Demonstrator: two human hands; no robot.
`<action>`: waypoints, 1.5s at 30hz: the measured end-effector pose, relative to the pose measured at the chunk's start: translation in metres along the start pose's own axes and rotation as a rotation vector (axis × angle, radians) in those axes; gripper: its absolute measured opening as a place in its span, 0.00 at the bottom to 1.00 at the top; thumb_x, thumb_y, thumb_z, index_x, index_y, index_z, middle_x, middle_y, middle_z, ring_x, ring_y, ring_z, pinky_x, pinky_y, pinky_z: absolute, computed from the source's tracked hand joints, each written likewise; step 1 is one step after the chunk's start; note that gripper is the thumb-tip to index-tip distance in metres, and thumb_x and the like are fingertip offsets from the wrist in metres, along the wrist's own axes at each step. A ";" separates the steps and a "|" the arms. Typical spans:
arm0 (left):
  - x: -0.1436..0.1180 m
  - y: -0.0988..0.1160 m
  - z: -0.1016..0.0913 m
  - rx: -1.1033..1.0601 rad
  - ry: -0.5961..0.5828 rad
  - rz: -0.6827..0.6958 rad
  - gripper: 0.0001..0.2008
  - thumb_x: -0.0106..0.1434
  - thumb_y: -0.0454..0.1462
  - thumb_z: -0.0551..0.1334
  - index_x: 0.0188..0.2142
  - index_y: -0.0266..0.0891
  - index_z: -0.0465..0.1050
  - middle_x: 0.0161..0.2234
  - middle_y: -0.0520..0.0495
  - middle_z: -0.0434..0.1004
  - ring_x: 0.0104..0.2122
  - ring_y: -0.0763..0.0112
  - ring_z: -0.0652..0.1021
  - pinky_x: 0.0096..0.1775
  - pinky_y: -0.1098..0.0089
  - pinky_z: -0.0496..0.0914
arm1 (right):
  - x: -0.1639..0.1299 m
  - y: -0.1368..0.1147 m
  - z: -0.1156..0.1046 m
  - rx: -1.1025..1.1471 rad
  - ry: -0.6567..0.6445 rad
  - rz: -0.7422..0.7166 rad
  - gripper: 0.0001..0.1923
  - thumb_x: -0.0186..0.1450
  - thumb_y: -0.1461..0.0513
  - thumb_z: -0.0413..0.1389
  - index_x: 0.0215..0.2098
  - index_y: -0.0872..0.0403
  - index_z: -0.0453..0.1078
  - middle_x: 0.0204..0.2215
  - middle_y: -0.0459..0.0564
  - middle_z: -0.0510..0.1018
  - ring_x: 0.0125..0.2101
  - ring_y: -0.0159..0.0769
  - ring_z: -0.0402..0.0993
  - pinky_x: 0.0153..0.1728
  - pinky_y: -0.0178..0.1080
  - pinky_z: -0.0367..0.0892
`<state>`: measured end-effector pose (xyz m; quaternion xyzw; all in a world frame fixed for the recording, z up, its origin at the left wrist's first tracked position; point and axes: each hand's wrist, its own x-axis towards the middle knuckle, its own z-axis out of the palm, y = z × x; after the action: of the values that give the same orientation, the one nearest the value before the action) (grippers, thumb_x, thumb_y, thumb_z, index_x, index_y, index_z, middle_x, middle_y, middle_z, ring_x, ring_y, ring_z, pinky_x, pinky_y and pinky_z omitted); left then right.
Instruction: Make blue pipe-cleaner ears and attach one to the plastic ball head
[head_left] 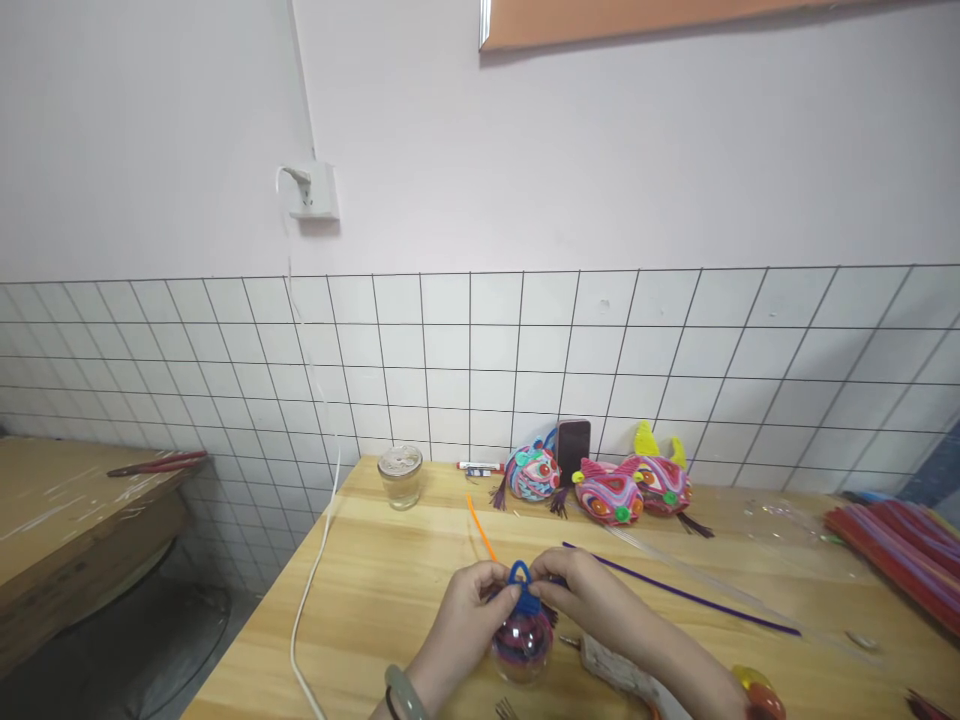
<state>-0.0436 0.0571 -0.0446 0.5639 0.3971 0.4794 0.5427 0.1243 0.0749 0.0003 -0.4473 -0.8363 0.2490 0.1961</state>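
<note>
Near the front middle of the table is a clear plastic ball [523, 655] with dark pink and purple strands showing through it. Blue pipe cleaner [520, 571] is wound at its top and rises in a small pointed loop. My left hand [474, 612], with a bracelet on the wrist, pinches the left side of the blue pipe cleaner. From the right, my right hand [571, 588] is closed at the loop's other side, fingertips against the blue. An orange pipe cleaner [481, 528] sticks out behind my left hand. What lies under my palms is hidden.
Finished fuzzy animal-face ornaments [609, 490], a phone [574, 446], markers [480, 468] and a lidded jar [400, 480] line the back. A purple pipe cleaner [697, 592] lies right, before a pipe cleaner bundle [900, 560]. A glue gun [615, 668] rests under my right forearm; a white cable [304, 620] runs left.
</note>
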 end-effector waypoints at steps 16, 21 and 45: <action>-0.001 0.001 0.001 -0.005 -0.007 0.016 0.09 0.53 0.39 0.62 0.29 0.34 0.73 0.27 0.47 0.77 0.30 0.68 0.74 0.34 0.70 0.66 | -0.009 -0.005 -0.013 0.057 0.045 0.041 0.11 0.56 0.63 0.54 0.38 0.54 0.73 0.35 0.51 0.78 0.36 0.40 0.71 0.37 0.35 0.63; -0.001 0.001 0.001 0.007 0.010 0.009 0.10 0.53 0.40 0.63 0.29 0.34 0.73 0.28 0.46 0.77 0.30 0.67 0.74 0.35 0.70 0.67 | -0.034 -0.008 -0.001 0.217 0.299 0.048 0.11 0.58 0.57 0.53 0.36 0.52 0.73 0.36 0.53 0.77 0.38 0.42 0.70 0.40 0.39 0.63; 0.001 -0.005 -0.003 -0.026 -0.026 0.002 0.12 0.53 0.42 0.63 0.31 0.33 0.73 0.29 0.45 0.77 0.29 0.68 0.74 0.36 0.68 0.67 | -0.011 0.004 0.062 1.407 0.472 0.460 0.18 0.38 0.58 0.68 0.25 0.57 0.73 0.12 0.40 0.70 0.12 0.24 0.61 0.16 0.29 0.57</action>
<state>-0.0459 0.0596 -0.0499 0.5633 0.3831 0.4780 0.5545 0.0982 0.0527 -0.0528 -0.4211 -0.3039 0.6537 0.5504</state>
